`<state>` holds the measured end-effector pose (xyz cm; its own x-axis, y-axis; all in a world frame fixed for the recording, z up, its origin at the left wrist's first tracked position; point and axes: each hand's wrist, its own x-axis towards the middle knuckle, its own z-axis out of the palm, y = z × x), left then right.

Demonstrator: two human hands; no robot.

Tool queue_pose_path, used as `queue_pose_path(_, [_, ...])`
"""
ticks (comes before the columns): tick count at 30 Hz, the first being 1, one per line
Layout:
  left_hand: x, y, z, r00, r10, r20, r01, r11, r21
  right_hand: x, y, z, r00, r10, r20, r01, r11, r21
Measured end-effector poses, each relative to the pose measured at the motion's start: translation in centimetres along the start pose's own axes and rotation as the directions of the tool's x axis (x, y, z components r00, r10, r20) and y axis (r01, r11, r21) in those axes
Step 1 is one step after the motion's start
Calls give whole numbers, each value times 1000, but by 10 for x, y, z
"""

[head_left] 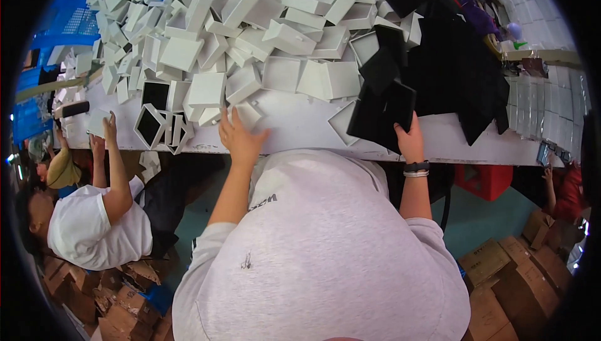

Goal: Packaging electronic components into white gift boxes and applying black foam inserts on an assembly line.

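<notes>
My left hand (241, 139) is at the table's near edge with its fingers spread and nothing in it. Its fingertips reach the edge of a small white box (250, 114); I cannot tell whether they touch. My right hand (410, 141), with a dark band at the wrist, has its thumb and fingers closed on the near right edge of a flat black insert (382, 116). Just left of that insert lies an open white box (342, 123), partly covered by it. More black inserts (451, 72) lie loosely stacked beyond and right of my right hand.
A big heap of white boxes (282, 34) covers the far part of the table (288, 109). Several boxes with black inserts (150, 125) stand at the left. A person (100, 216) holds a white box there. Wrapped white boxes (538, 109) are stacked at the right, cardboard boxes (485, 259) below.
</notes>
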<state>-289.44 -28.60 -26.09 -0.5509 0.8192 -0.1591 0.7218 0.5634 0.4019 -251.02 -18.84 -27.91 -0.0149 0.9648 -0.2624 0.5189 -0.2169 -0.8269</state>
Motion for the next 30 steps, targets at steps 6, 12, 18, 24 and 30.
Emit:
queue_pose_path(6, [17,-16,4,996,67,50,-79,949,307,-13,-31,-12,978,-63,-197,68,998,15])
queue_pose_path(12, [10,5,-13,963,-54,266,149,923,-354,-8,-32,-20,973,209,-97,-128,840,527])
queue_pose_path(18, [9,13,29,974,213,73,-215,976,24,-20,-45,-3,992,-36,118,-56,718,694])
queue_pose_path(24, [-10,51,27,983,167,78,-180,962,204,-40,-74,15,897,-431,-94,395,880,-265])
queue_pose_path(30, [-18,41,15,952,286,108,-266,949,-171,-69,-87,32,907,-277,318,340,927,-161])
